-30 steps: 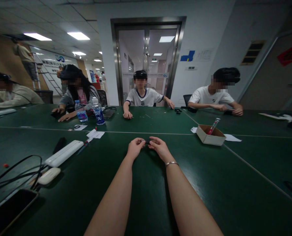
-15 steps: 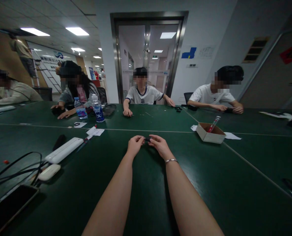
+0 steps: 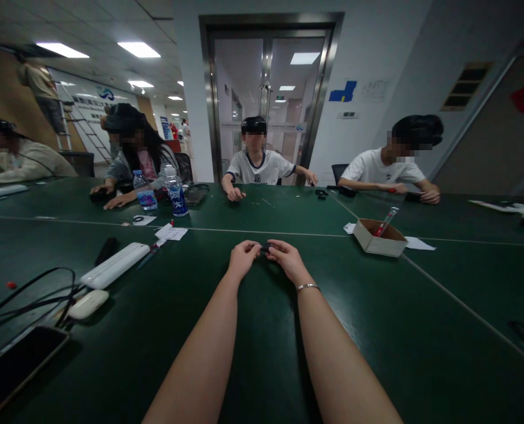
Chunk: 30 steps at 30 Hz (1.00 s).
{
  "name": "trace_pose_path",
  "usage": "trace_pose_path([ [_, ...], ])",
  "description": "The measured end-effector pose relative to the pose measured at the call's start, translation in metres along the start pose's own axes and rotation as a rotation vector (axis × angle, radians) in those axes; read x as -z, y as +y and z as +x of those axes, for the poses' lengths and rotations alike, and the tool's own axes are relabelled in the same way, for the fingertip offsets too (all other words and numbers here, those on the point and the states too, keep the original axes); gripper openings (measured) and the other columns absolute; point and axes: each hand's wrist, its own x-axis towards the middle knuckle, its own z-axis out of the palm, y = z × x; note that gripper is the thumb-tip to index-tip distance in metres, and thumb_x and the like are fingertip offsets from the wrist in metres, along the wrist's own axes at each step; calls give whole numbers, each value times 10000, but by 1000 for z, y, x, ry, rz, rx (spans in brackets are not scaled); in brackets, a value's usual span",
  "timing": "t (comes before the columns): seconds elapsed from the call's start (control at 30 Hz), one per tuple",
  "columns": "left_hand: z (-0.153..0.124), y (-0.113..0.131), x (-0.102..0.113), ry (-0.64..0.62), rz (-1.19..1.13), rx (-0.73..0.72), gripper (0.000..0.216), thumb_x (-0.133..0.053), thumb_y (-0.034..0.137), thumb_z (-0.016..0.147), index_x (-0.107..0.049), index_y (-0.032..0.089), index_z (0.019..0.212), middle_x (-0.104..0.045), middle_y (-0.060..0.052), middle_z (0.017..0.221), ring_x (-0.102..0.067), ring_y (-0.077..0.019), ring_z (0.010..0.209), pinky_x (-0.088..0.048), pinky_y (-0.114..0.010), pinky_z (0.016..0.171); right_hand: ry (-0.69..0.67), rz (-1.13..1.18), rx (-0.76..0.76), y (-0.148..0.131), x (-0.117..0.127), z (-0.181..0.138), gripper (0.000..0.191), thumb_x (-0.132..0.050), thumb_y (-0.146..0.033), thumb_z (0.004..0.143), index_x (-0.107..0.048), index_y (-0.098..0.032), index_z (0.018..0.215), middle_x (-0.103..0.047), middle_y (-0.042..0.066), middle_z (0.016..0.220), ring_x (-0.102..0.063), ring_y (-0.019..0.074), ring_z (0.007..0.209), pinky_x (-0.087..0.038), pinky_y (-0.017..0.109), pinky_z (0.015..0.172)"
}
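Note:
A small dark object (image 3: 265,248) is pinched between my two hands just above the green table (image 3: 271,330); it is too small for me to tell its kind. My left hand (image 3: 243,258) grips its left end with thumb and fingertips. On the other side, my right hand (image 3: 287,260) closes thumb and fingers on its right end. The fingertips hide part of the object. A silver bracelet (image 3: 308,287) circles my right wrist.
An open cardboard box (image 3: 379,244) holding a red and clear tube stands to the right. Leftward lie a white power strip (image 3: 114,266), a white case (image 3: 89,304), cables and a phone (image 3: 19,365). Two bottles (image 3: 176,197) stand farther back. Several people sit around the table.
My hands stay almost in place, still holding the small dark object. The view has shifted slightly. Across the table, the facing person's hand on the left side has lifted a little and moved right.

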Motion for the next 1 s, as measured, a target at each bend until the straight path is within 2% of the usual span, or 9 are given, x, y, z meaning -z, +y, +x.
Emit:
trace_pose_path([
  [0.37, 3, -6, -1, -12, 15, 17, 126, -651, 230, 816, -701, 135, 883, -688, -63, 747, -629, -144, 683, -478, -239, 632, 14, -10, 17, 1, 0, 0, 299, -788, -127, 687, -704, -155, 973, -690, 47, 866, -669, 146, 688, -586, 252, 673],
  [0.63, 0, 3, 0, -12, 41, 51, 95, -626, 192, 824, -696, 137, 857, -680, -54, 730, -613, -143, 658, -461, -246, 623, 11, -2, 16, 3, 1, 1, 292, -780, -113, 698, -705, -157, 977, -688, 56, 917, -671, 141, 697, -585, 236, 665],
  [1.0, -2, 3, 1, 8, 158, 36, 236, -620, 378, 826, -677, 158, 765, -664, -41, 668, -598, -152, 624, -434, -252, 605, -16, 12, 36, 3, 1, 1, 320, -789, -127, 674, -707, -154, 982, -697, 42, 865, -677, 143, 696, -579, 219, 650],
])
